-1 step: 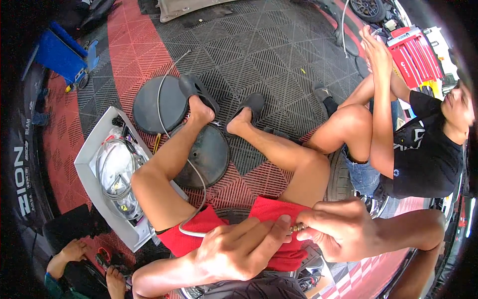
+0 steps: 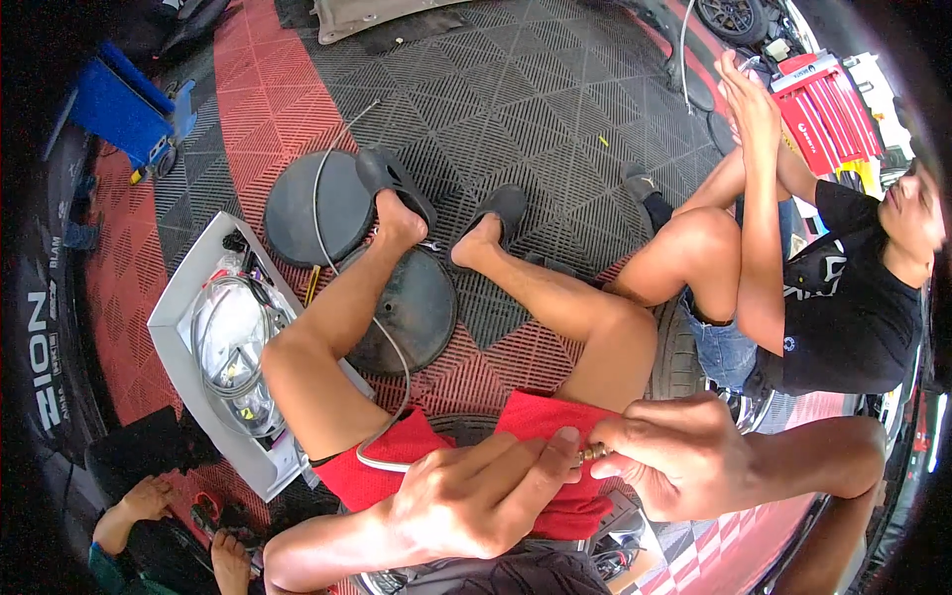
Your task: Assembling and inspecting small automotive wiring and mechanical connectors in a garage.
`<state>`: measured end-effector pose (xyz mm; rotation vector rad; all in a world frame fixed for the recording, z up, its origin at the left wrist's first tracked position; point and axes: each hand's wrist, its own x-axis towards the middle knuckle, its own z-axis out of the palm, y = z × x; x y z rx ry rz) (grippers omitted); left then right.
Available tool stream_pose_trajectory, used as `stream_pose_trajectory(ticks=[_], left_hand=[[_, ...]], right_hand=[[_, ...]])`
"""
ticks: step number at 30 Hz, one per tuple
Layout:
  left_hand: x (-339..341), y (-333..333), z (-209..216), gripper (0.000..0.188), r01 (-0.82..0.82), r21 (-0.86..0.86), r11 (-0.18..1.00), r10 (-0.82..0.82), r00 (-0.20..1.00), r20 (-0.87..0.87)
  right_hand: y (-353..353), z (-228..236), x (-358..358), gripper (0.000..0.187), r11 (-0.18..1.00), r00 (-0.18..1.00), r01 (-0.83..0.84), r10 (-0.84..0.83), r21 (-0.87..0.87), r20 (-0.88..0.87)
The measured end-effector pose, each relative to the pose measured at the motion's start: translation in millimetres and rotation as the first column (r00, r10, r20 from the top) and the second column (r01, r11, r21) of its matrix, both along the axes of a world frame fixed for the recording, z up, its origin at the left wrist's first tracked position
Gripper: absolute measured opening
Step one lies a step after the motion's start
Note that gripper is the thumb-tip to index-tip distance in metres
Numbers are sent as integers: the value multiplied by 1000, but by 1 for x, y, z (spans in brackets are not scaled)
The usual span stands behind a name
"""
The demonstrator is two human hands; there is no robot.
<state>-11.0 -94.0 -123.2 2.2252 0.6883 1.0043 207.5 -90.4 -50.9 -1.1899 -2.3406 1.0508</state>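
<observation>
Over my lap, my left hand (image 2: 486,496) is closed around the end of a thin grey hose (image 2: 402,359). My right hand (image 2: 679,456) pinches a small brass-coloured fitting (image 2: 594,452) at that end, thumb and fingers together. Both hands nearly touch, with the fitting showing in the narrow gap between them. From my left hand the hose runs over my red shorts, curves past my left leg and stretches away across the floor. My fingers hide how the hose and fitting meet.
At my left stands a white box (image 2: 171,332) with coiled hoses and bagged parts. Two black round discs (image 2: 302,218) lie by my feet. A person (image 2: 853,307) sits close on my right; another person's hand (image 2: 149,499) is at lower left. A red tool chest (image 2: 818,114) stands far right.
</observation>
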Motion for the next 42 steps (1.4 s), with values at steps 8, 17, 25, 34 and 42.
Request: stream_pose_trajectory(ticks=[8, 17, 25, 34, 42], left_hand=[[5, 0, -1, 46, -6, -31, 1000, 7, 999, 34], [7, -1, -3, 40, -32, -36, 999, 34, 998, 50], [6, 2, -11, 39, -25, -5, 1000, 26, 999, 28], [5, 2, 1, 43, 5, 90, 996, 1, 997, -75], [5, -1, -5, 47, -6, 51, 999, 13, 990, -138]], right_hand=[[-3, -12, 7, 24, 896, 985, -157, 114, 416, 127], [4, -17, 10, 26, 661, 940, -333, 175, 672, 293], [9, 1, 2, 19, 994, 996, -84, 81, 71, 45], [27, 14, -2, 22, 751, 992, 118, -111, -649, 52], [29, 11, 2, 24, 616, 983, 148, -175, -774, 49]])
